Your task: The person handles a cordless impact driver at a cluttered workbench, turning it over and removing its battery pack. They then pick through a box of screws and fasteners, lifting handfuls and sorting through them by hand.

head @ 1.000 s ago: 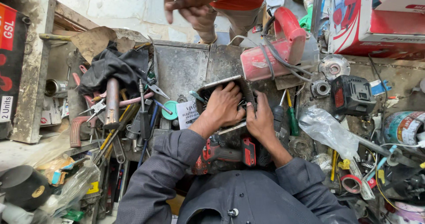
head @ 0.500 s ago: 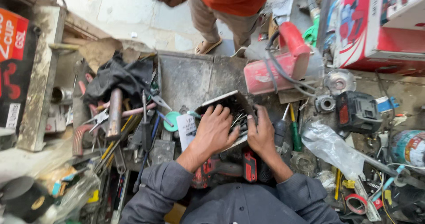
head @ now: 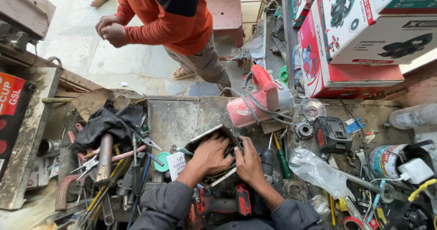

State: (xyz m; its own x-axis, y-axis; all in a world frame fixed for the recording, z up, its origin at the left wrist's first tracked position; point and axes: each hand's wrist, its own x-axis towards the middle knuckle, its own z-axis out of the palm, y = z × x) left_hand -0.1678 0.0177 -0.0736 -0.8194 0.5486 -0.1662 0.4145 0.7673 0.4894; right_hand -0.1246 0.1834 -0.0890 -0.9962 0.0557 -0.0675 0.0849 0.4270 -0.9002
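Under both hands, small open metal box [head: 214, 136], dark and grimy.

**Clutter on the repair bench**

A red power tool [head: 255, 100] with its grey cord wound round it lies at the back of the worn metal bench [head: 175, 116]. To its right sit a black motor housing [head: 331, 134] and a crumpled clear plastic bag [head: 318, 171]. A green-handled screwdriver [head: 282, 159] lies just beside a black-handled one. On the left, a black cloth [head: 107, 123] drapes over pliers, spanners and a wooden-handled hammer [head: 104, 159]. Red-and-white tool boxes [head: 359, 34] are stacked upper right. A person in an orange shirt [head: 168, 18] stands beyond the bench.
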